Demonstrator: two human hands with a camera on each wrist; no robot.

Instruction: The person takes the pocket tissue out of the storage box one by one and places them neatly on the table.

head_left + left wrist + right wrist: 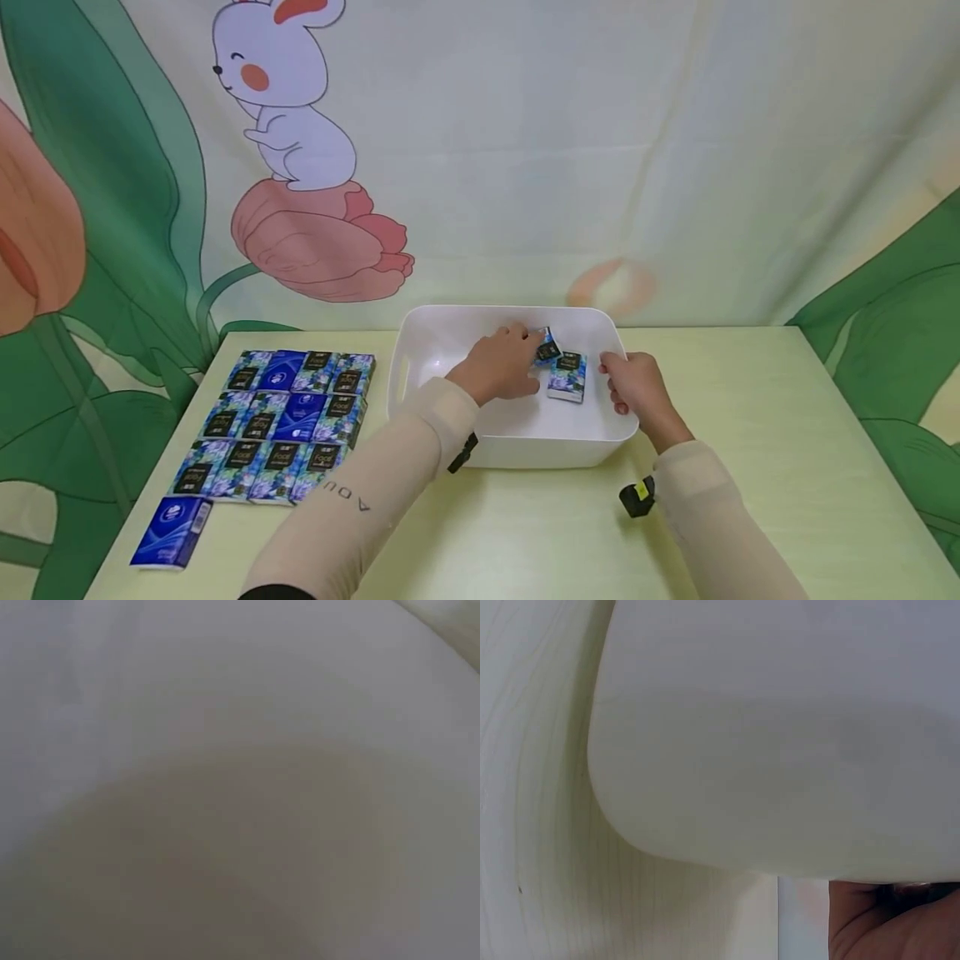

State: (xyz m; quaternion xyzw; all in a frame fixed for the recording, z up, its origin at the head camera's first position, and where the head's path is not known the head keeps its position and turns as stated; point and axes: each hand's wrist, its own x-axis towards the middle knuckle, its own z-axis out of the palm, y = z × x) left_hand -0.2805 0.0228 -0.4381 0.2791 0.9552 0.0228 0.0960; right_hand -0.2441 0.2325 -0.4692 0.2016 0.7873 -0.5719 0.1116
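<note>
A white plastic bin (pixel 525 454) stands at the table's back edge. My right hand (pixel 641 392) grips its right rim; in the right wrist view part of that hand (pixel 900 926) shows below the bin's outer wall (pixel 780 750). My left hand (pixel 498 362) reaches inside the bin with the thumb spread apart from the fingers. Its fingers are beside a tilted blue floral tissue pack (pixel 548 347); whether they touch it is unclear. Another floral tissue pack (pixel 567 377) lies to the right on the bin floor. Only a blurred pale surface fills the left wrist view.
On the left of the table (pixel 787 467), several floral and plain blue tissue packs (pixel 281 471) lie in rows. A single plain blue tissue pack (pixel 168 533) lies in front of them. A printed curtain (pixel 525 167) hangs behind the table.
</note>
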